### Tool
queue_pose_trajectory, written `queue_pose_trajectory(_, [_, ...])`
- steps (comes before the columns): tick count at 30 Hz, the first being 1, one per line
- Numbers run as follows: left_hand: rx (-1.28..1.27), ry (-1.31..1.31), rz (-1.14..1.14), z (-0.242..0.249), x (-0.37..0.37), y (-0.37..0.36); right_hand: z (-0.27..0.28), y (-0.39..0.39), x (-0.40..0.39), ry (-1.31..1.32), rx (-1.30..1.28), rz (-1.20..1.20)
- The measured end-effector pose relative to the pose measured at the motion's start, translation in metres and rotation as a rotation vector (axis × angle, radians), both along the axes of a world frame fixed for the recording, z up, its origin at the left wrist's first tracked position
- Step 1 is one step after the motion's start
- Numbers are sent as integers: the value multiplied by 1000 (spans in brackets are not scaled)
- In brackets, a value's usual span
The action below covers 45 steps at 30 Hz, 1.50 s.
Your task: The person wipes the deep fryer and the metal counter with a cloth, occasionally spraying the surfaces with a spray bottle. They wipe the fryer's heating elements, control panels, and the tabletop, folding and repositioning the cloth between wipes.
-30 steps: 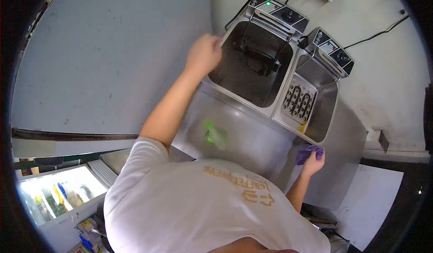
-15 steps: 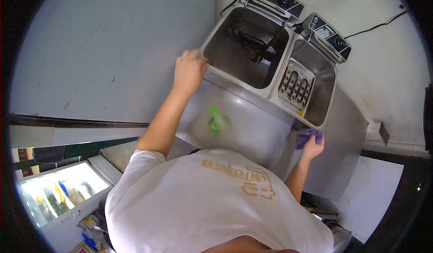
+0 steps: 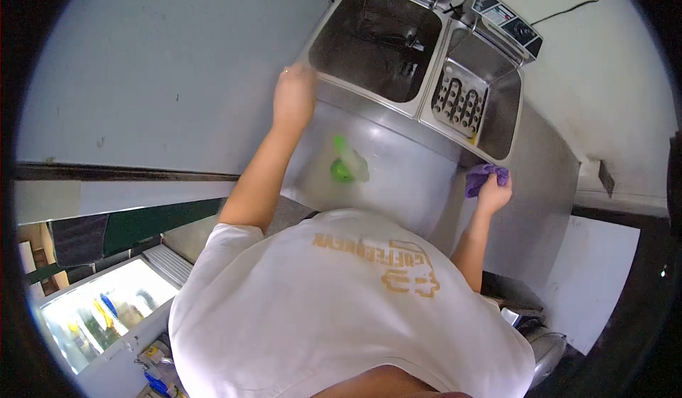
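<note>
A steel deep fryer with two tanks [image 3: 420,114] stands at the top of the head view. My left hand [image 3: 294,98] is at its left front corner, with the fingers curled at the edge and blurred. At the right front corner my right hand [image 3: 495,195] is closed on a crumpled purple cloth [image 3: 477,181], close against the fryer's front edge. The left tank [image 3: 376,50] is dark inside. Within the right tank [image 3: 503,114] lies a perforated plate [image 3: 460,101] under a heating element. A green and clear bottle-like object [image 3: 342,169] is on the steel counter [image 3: 398,178] between my arms.
A grey panel [image 3: 170,78] rises along the left side. Behind the fryer, control boxes [image 3: 508,22] with a black cable are near the wall. At lower left there is a lit display case [image 3: 106,313]. A white board [image 3: 593,277] is at the right.
The whole view has shifted, so fryer, counter and both hands appear higher. My right hand still holds the purple cloth at the right corner; my left hand stays by the left corner.
</note>
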<state>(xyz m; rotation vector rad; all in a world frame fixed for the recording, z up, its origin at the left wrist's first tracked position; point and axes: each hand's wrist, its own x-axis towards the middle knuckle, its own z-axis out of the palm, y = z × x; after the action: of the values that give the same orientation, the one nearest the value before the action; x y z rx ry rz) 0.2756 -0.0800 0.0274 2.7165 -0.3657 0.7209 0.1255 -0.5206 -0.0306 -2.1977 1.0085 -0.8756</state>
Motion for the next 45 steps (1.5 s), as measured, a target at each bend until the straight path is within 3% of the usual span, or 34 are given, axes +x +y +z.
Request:
queue_pose_trajectory(8, [-24,27,57,5,-5,-6,-8,-15,-5,15,34,50])
queue_pose_trajectory(11, [-195,11,18,11,-18,-6,-20,-38,-15,-70,193,284])
queue_pose_trajectory(14, [-323,69,-144,-5,-53,5,-30,-33,-36,-256,331,271])
queue_pose_trajectory(16, [-634,325,-333,-21,-88,5,-18,-19,-57,-299,477,194])
queue_pose_trajectory(18, [-677,496,-476,-39,-121,2,-9,0,-75,-334,618,106])
queue_pose_trajectory(20, [-666,529,-478,-52,-150,-13,-7,19,-87,-534,484,192])
queue_pose_trajectory(22, [-657,555,-476,-62,-161,-30,6,34,-90,-532,452,197])
queue_pose_trajectory(24, [-644,481,-443,-66,-162,-46,27,45,-91,-182,-137,360])
queue_pose_trajectory(26, [-754,481,-452,-65,-160,-62,-4,44,-92,-87,-87,449])
queue_pose_trajectory(28, [-867,474,-461,-64,-155,-69,-25,53,-91,430,-308,722])
queue_pose_trajectory(32, [-872,593,-389,-65,-146,-69,-30,65,-87,531,-281,746])
queue_pose_trajectory(34, [-858,596,-390,-64,-151,-63,-58,56,-79,383,-273,696])
queue_pose_trajectory(38, [-976,619,-340,-63,-171,-38,-80,70,-62,391,-305,655])
queue_pose_trajectory(40, [-986,610,-323,-66,-182,-14,-77,105,-44,520,-364,597])
queue_pose_trajectory(45, [-937,632,-279,-43,-210,37,-76,225,1,495,-384,744])
